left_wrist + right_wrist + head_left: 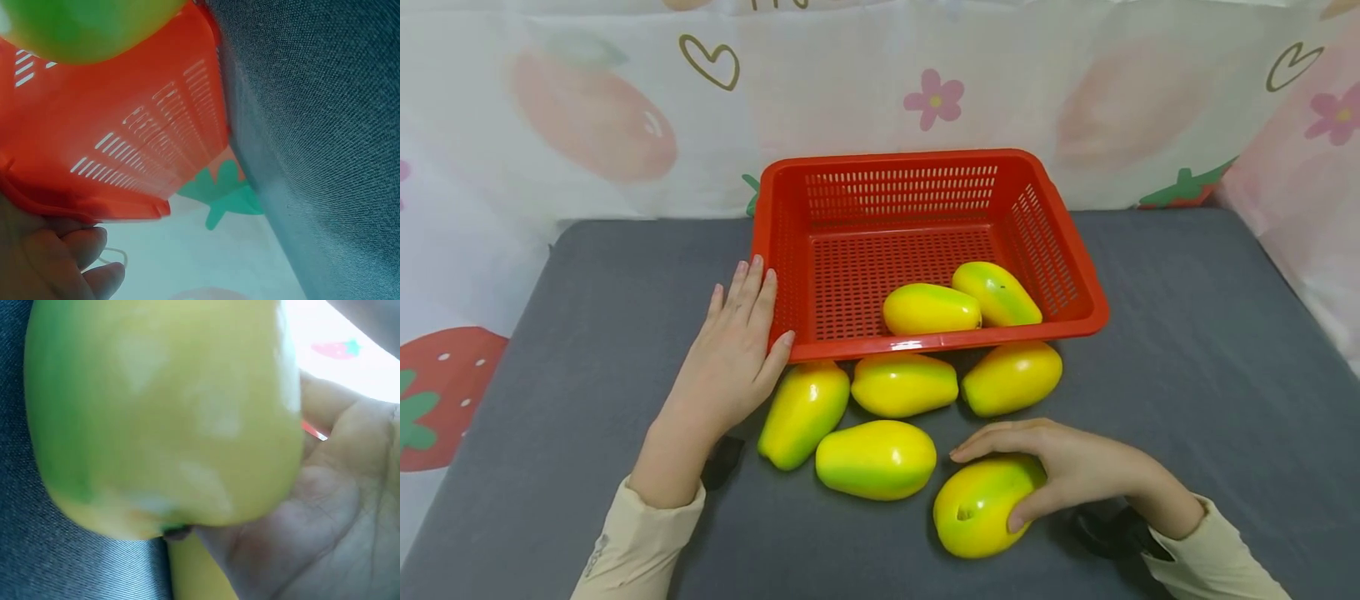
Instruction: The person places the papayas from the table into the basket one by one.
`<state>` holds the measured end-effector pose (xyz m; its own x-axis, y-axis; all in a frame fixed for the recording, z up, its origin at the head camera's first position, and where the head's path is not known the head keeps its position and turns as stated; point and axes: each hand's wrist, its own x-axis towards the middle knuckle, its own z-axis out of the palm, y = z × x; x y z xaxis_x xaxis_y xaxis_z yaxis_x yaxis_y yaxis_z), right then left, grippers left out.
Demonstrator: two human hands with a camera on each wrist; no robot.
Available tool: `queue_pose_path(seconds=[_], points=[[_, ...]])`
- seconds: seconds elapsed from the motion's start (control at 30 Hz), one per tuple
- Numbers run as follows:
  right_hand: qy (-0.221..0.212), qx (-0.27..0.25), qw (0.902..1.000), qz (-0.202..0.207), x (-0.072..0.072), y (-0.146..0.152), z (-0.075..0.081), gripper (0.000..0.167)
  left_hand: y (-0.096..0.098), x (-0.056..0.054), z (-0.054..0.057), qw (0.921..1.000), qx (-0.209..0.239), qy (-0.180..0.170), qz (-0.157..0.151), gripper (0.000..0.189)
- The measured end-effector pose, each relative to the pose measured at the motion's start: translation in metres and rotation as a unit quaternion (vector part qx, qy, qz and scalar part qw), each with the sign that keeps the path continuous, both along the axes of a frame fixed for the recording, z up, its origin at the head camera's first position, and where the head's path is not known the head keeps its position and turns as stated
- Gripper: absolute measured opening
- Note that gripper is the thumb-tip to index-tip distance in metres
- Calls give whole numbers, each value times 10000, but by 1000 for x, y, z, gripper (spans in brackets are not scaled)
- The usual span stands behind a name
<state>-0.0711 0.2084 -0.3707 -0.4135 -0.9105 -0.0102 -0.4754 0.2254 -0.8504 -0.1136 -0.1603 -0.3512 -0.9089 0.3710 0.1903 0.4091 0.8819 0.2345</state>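
R grip (1066,464) holds 1 fruit (973,510); L grip (730,360), unclenched, touches bskt (850,347): 2 fruits (928,308) in, 4 nr.

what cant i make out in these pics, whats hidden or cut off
Head view: the upper edges of three fruits, hidden by the red basket.
Head view: the script-like marks, cut off by the upper edge.
Left wrist view: most of a green-yellow fruit, cut off by the upper edge.
Right wrist view: the held fruit's top, cut off likewise.
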Motion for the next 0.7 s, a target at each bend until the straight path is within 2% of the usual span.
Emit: queue_pose_path(seconds=[0.13,0.37,0.7], points=[[-158,44,9998,108,-1,-2,-1,65,0,0,1,10000,-10,1,21,65],[-136,-54,9989,439,-2,-5,-7,70,-1,1,0,10000,-11,-5,34,65],[-122,75,9987,495,0,-4,-10,71,1,1,0,10000,-4,-24,26,65]])
